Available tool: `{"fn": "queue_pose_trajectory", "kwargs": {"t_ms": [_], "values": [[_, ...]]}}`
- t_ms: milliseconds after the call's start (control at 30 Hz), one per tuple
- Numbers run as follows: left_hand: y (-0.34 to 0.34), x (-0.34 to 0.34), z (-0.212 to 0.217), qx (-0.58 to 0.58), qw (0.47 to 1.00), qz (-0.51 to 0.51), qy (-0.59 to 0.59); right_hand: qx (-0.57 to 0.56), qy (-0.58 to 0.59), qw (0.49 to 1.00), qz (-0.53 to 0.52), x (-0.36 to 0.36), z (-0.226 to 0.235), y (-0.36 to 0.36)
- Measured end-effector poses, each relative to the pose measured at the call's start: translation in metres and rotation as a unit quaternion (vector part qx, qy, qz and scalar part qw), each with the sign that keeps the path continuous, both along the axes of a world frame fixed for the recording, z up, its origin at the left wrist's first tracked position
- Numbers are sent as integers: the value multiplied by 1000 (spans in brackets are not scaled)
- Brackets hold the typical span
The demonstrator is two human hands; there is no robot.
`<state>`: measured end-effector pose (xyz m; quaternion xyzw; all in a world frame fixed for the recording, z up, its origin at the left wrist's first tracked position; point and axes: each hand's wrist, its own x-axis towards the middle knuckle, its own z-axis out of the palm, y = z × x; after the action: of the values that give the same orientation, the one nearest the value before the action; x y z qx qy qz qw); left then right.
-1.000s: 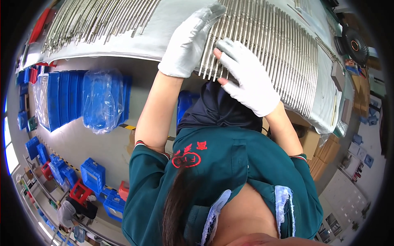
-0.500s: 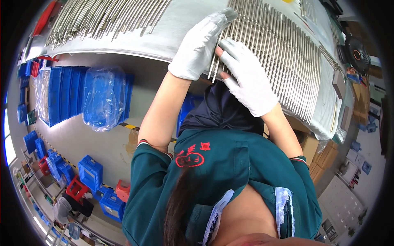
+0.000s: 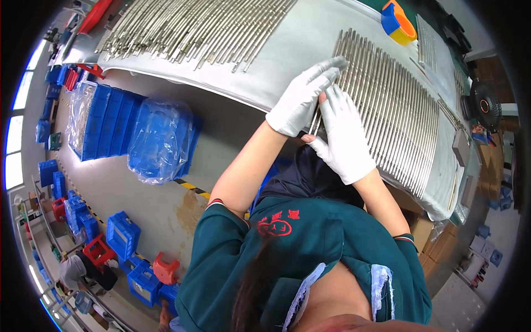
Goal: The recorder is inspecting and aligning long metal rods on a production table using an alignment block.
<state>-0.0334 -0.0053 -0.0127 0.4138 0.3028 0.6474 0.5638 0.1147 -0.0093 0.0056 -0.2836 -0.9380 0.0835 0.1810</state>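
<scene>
Thin silvery metal rods [image 3: 387,105] lie side by side in a dense, even row on the pale-covered table. Along the row's left edge my left hand [image 3: 304,99], in a white glove, rests with its fingers stretched out together. Close beside it is my gloved right hand [image 3: 348,138], with its fingers extended over the rods. Its thumb is apart and near the rods' near ends, and bare fingertips poke out of this glove. A few rod ends show between the two hands. My palms and the rods under them are hidden.
A second, less even batch of rods [image 3: 193,33] lies on the table's left part. A blue, yellow and orange ring [image 3: 398,23] stands at the back. Right are a grey block [image 3: 459,146] and a black fan [image 3: 484,105]. Blue crates [image 3: 105,122] stand left, on the floor.
The view has shifted, so the table sits lower and farther right and the coloured ring shows fully. My hands have come closer together, and fewer rod ends show between them.
</scene>
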Motion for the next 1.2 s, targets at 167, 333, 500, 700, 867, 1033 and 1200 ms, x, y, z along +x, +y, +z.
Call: {"fn": "queue_pose_trajectory", "kwargs": {"t_ms": [167, 333, 500, 700, 867, 1033, 1200], "values": [[1, 4, 17, -20, 1000, 14, 15, -30, 27, 999, 24, 12, 7, 5], [20, 9, 17, -11, 822, 157, 547, 21, -77, 997, -23, 78, 31, 42], [48, 27, 30, -120, 700, 138, 691, 62, -155, 977, -132, 166, 2, 77], [46, 42, 19, -64, 671, 211, 708, 41, -132, 970, -199, 251, -8, 58], [45, 59, 17, -51, 683, 201, 700, 7, -108, 964, -243, 297, -19, 41], [45, 81, 19, -45, 698, 186, 690, -29, -55, 963, -263, 312, -26, 34], [46, 86, 16, -37, 714, 193, 672, -40, -44, 963, -264, 308, -26, 34]]}}
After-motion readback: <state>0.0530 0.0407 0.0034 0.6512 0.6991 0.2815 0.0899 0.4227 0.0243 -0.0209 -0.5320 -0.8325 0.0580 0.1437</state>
